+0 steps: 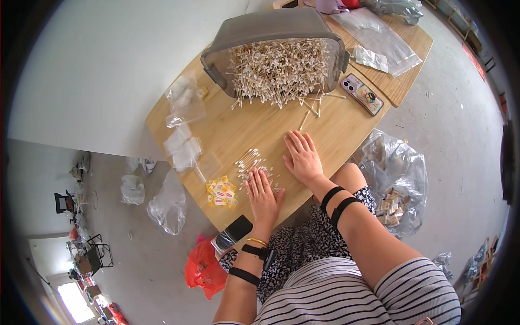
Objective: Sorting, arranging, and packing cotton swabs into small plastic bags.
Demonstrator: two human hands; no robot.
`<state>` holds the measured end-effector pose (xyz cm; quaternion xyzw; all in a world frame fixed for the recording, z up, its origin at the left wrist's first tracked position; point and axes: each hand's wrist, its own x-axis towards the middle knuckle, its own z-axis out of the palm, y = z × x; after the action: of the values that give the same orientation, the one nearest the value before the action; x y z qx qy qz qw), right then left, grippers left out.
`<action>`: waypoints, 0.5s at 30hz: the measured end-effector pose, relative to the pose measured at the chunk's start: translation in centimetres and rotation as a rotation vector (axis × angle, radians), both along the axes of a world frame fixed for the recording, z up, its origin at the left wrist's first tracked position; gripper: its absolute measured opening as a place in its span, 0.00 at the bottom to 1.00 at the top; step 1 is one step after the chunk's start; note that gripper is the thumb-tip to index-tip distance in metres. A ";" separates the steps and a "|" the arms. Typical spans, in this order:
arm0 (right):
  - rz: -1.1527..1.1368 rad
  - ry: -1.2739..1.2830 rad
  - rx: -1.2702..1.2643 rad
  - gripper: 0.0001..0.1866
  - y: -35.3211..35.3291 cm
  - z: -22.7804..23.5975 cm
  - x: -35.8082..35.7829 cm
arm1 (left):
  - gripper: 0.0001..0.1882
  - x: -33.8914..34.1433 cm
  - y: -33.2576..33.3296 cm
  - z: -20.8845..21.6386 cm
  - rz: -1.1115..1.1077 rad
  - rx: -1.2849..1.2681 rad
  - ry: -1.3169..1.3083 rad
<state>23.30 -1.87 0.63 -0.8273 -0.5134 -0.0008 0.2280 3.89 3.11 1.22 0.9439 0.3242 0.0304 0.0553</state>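
On the wooden tabletop [227, 130], has a grey bin [271, 24] tipped sideways at 12 o'clock, with cotton swabs [281, 70] heaped in its mouth toward 6. Lays the right grip [304, 161] palm-down on the wood, with fingers nearly side by side and thumb spread. Rests the left grip [264, 203] palm-down too, with fingers straight and thumb spread, over part of a swab pile [249, 159]. Has the rest of this pile past the fingertips toward 11 and 12 o'clock, and at 9 from the right grip. Has a patterned phone [363, 95] at the right grip's 1 o'clock, yellow packets [221, 193] at the left's 9.
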 end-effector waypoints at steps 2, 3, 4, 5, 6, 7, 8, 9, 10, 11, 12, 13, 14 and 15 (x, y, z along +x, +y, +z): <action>0.003 0.004 0.005 0.33 0.0 0.0 0.0 | 0.48 -0.1 -0.4 0.1 0.004 -0.005 0.016; 0.004 0.006 0.008 0.33 0.1 0.0 0.0 | 0.48 -0.2 -0.4 0.2 0.006 -0.010 0.031; 0.005 0.007 0.009 0.33 0.1 0.0 0.0 | 0.48 -0.2 -0.5 0.2 0.006 -0.010 0.031; 0.003 0.005 0.007 0.33 0.1 -0.1 0.0 | 0.48 -0.2 -0.5 0.3 0.022 -0.005 0.001; 0.002 0.003 0.004 0.33 0.1 -0.1 0.0 | 0.48 -0.2 -0.5 0.3 0.037 -0.001 -0.029; -0.001 0.002 0.002 0.33 0.0 0.0 0.1 | 0.48 0.2 0.0 0.4 0.035 -0.003 -0.030; -0.004 -0.001 -0.010 0.33 -0.1 0.2 0.1 | 0.48 0.6 1.0 0.6 0.062 0.012 -0.077; -0.008 -0.005 -0.022 0.33 -0.2 0.3 0.0 | 0.48 1.0 1.7 0.8 0.089 0.027 -0.123; -0.003 -0.004 -0.018 0.33 -0.1 0.4 -0.1 | 0.48 1.0 2.3 0.6 0.094 0.031 -0.122; 0.002 -0.005 -0.016 0.33 0.1 0.4 -0.2 | 0.48 1.0 2.9 0.5 0.100 0.027 -0.079; 0.008 -0.005 -0.015 0.33 0.3 0.4 -0.4 | 0.48 0.8 3.2 0.4 0.107 0.023 -0.036; 0.002 -0.008 -0.016 0.33 0.2 0.2 -0.3 | 0.48 0.9 2.9 0.2 0.101 0.021 -0.038; -0.001 -0.008 -0.014 0.33 0.1 -0.1 -0.3 | 0.48 0.6 2.3 0.0 0.066 0.021 -0.050; -0.004 -0.008 -0.011 0.32 0.0 -0.4 -0.2 | 0.48 0.4 1.7 -0.1 0.031 0.021 -0.063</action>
<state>23.14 -1.86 0.28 -0.8294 -0.5128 -0.0016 0.2216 4.32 4.86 1.08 0.9378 0.3368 0.0644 0.0549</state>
